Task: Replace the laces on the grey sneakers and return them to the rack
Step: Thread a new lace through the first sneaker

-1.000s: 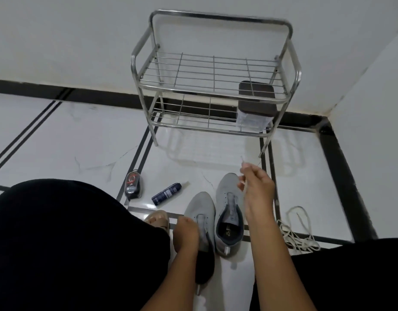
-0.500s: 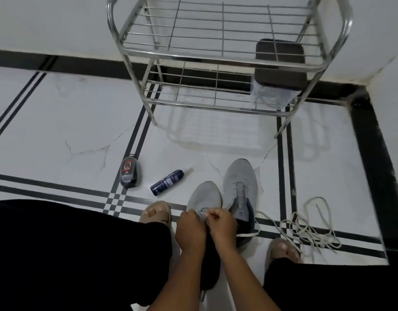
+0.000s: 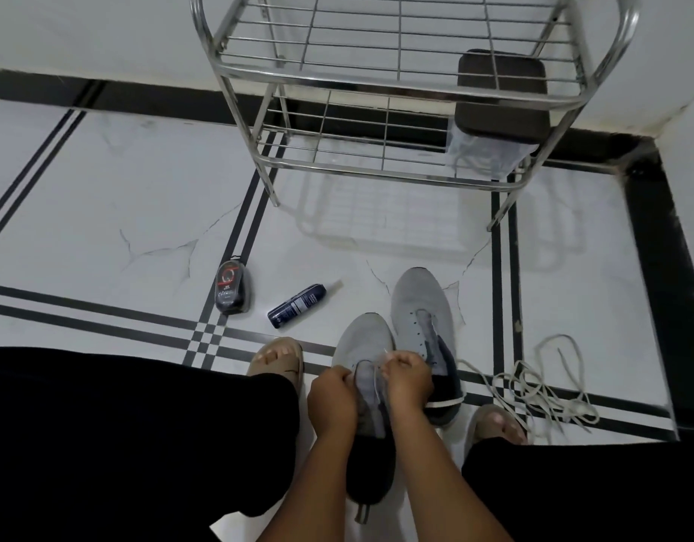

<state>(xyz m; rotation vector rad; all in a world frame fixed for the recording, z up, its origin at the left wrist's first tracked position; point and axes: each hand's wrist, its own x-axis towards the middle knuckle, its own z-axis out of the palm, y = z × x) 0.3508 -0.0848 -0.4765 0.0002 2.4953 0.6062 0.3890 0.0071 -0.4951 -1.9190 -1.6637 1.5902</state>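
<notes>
Two grey sneakers stand side by side on the tiled floor between my feet. The left sneaker (image 3: 363,338) is under both hands. My left hand (image 3: 331,399) grips its left side by the tongue. My right hand (image 3: 408,379) pinches a thin white lace (image 3: 376,387) that runs down over the tongue. The right sneaker (image 3: 421,303) stands a little further away, with bare eyelets. A loose pile of white laces (image 3: 541,389) lies on the floor to the right. The steel shoe rack (image 3: 376,82) stands against the wall ahead.
A dark shoe-polish sponge case (image 3: 232,289) and a small blue spray bottle (image 3: 298,305) lie on the floor to the left of the sneakers. A clear box with a dark lid (image 3: 502,99) sits on the rack's lower shelf at the right. My sandalled feet flank the shoes.
My right hand, raised with the lace end a second ago, has come down to the left sneaker's eyelets beside my left hand. The camera has tilted down and closer.
</notes>
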